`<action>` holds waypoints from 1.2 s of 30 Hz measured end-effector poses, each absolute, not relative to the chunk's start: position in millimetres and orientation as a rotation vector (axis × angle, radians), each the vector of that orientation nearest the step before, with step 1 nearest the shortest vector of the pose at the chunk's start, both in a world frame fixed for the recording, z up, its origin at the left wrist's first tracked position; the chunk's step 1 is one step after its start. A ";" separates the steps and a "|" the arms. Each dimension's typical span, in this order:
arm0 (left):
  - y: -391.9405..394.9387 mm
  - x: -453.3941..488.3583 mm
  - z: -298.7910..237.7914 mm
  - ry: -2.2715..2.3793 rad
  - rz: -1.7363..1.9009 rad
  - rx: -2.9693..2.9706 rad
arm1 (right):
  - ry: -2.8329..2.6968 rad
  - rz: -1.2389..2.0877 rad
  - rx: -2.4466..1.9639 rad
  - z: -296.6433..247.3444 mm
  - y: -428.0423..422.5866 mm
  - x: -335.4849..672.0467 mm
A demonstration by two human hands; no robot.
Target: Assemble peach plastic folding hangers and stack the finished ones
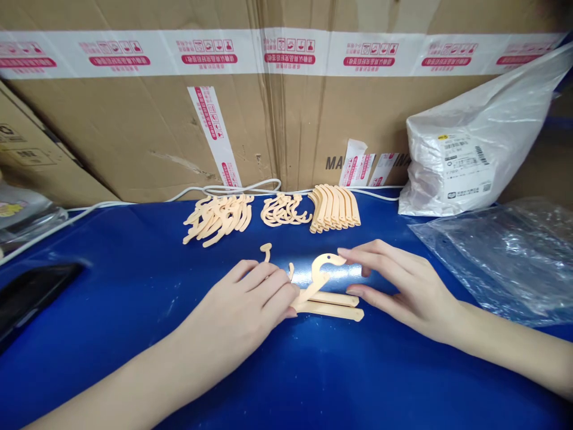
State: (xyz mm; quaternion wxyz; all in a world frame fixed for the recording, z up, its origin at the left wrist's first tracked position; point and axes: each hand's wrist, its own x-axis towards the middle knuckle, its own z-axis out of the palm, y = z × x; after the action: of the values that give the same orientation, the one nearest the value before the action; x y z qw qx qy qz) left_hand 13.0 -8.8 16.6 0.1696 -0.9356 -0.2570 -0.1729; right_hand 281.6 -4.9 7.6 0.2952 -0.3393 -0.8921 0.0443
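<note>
1. Across the far side stands a cardboard wall point(147, 119), and you have the blue tabletop point(290, 382) in front of you.
2. At the far right sits a white bag point(474, 137); left of it lie a neat stack of curved pieces point(335, 206) and two looser piles.
3. Your left hand point(257, 298) has its fingers drawn in on the left end of two flat bars point(331, 309); its exact grip is hidden.
4. Your right hand point(403, 286) is partly spread, index fingertip at the hook's tip, thumb just beside the bars' right ends.
5. The bars lie between your hands, long axis left to right, right ends slightly nearer you.
6. The hook point(317, 266) slants up from beside your left fingers and curls right, so its tip is nearer your right hand.
</note>
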 end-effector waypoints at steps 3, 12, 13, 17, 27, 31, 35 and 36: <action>-11.1 12.4 17.6 -0.698 -0.512 -2.659 | -2.359 0.019 -0.940 7.6 -4.2 281.5; -9.4 5.3 19.5 -0.680 -0.559 -2.631 | -2.378 -0.167 -0.919 10.1 -0.4 281.9; -7.9 3.7 20.5 -0.688 -0.575 -2.614 | -2.378 -0.170 -0.929 11.5 0.3 282.8; 4.6 -10.0 26.9 -0.792 -0.608 -2.494 | -2.315 -0.020 -1.026 15.3 9.8 290.8; 68.3 -85.2 42.1 -1.707 -0.231 -2.084 | -2.324 0.066 -1.128 3.5 34.0 303.0; 84.7 -107.4 37.6 -2.037 -0.189 -2.119 | -2.380 0.064 -1.141 0.2 33.5 302.1; 93.2 -117.1 32.2 -2.236 -0.182 -2.151 | -2.429 0.077 -1.141 -4.2 34.6 303.7; 94.0 -117.8 31.6 -2.271 -0.194 -2.146 | -2.436 0.078 -1.144 -5.2 34.8 304.1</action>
State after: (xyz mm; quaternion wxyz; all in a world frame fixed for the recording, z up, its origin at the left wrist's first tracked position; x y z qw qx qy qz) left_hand -117.8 94.0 31.6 0.0055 -0.6857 -0.7253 -0.0619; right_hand 304.1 34.8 -5.2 0.2226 -0.4143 -0.8821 0.0281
